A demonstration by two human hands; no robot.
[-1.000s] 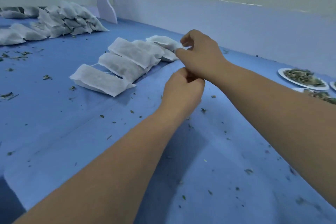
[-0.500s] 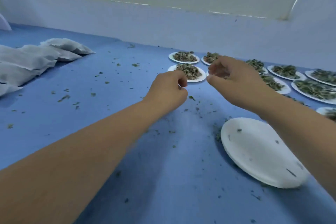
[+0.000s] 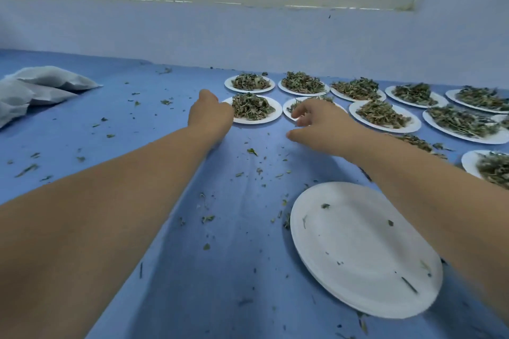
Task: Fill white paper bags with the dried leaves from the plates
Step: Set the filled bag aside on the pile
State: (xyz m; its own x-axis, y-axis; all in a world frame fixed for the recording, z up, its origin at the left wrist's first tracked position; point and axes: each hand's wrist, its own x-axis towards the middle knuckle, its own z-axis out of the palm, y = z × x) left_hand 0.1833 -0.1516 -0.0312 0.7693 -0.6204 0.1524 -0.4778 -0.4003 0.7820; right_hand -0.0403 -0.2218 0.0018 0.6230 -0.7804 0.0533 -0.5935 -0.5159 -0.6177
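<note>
Head view: I'm watching the left hand (image 3: 210, 115) curling at the mid-frame leaf plate (image 3: 268, 118) rim, and I cannot tell its grip; the right hand (image 3: 316, 121) is hovering, grip loose and empty; paper bags (image 3: 52, 80) are lying long-axis left-right, far left.

The left hand (image 3: 210, 115) hides its own fingers; white bags (image 3: 41, 88) are cut off leftward.

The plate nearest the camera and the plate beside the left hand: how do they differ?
The nearest plate is almost bare, only stray crumbs; the plate beside the left hand holds a heap of dried leaves. The nearest plate lies apart at the front; the plate by the hand sits among filled plates. Both are white and round.
</note>
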